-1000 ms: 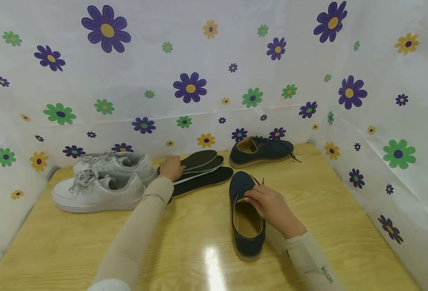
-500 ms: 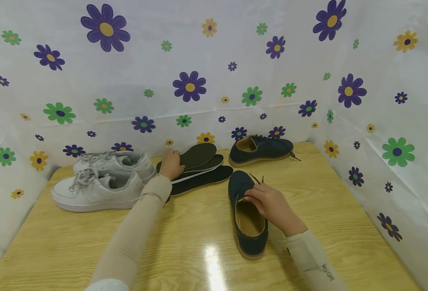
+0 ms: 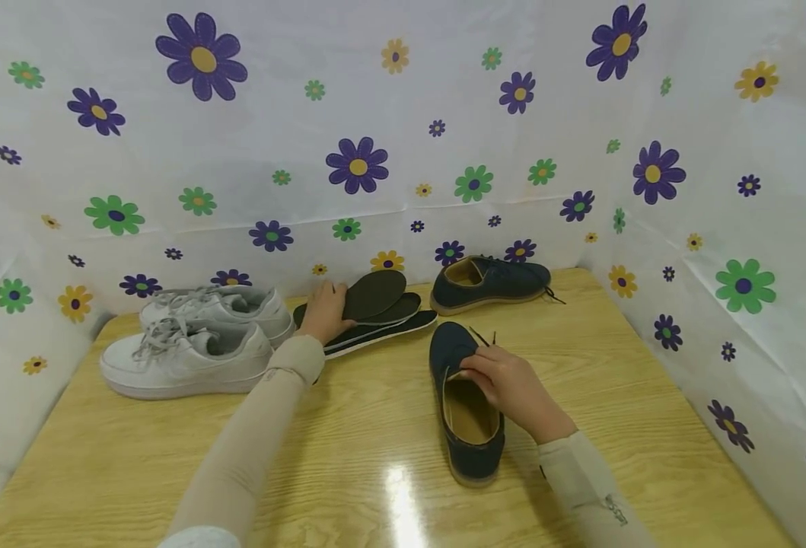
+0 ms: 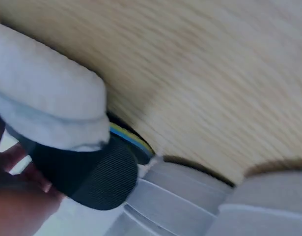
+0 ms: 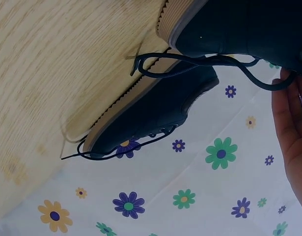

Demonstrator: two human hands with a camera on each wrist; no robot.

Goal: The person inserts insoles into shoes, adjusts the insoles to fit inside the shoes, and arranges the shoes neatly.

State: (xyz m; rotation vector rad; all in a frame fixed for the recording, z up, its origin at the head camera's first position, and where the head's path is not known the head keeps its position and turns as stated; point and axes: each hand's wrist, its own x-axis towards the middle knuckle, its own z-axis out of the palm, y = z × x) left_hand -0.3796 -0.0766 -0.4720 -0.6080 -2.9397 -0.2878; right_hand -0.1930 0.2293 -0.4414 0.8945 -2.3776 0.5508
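My left hand (image 3: pixel 325 312) grips a dark insole (image 3: pixel 377 295) across its middle, with the thumb on the near side and fingers over the far edge. Beneath it lie more dark insoles (image 3: pixel 412 323), fanned out, the nearest tilted up on its edge. In the left wrist view a ribbed insole end (image 4: pixel 104 177) shows beside the fingers, with a yellow-and-blue-edged insole (image 4: pixel 133 140) behind. A navy lace-up shoe (image 3: pixel 476 457) stands toe away from me, its tan inside showing. The right hand (image 3: pixel 512 388) pinches that shoe's tongue from the right; in the right wrist view its lace (image 5: pixel 239 64) loops loose.
To the left stands a pair of white sneakers (image 3: pixel 183 369), close to the insoles. Another navy shoe (image 3: pixel 495 283) sits at the table's back, toe to the right. A flowered cloth (image 3: pixel 389 99) walls the wooden table (image 3: pixel 348 472) at back and sides.
The left hand has raised the top insole and then drawn it slightly left, and the nearest insole has tipped up. The held shoe's heel has swung slightly right.
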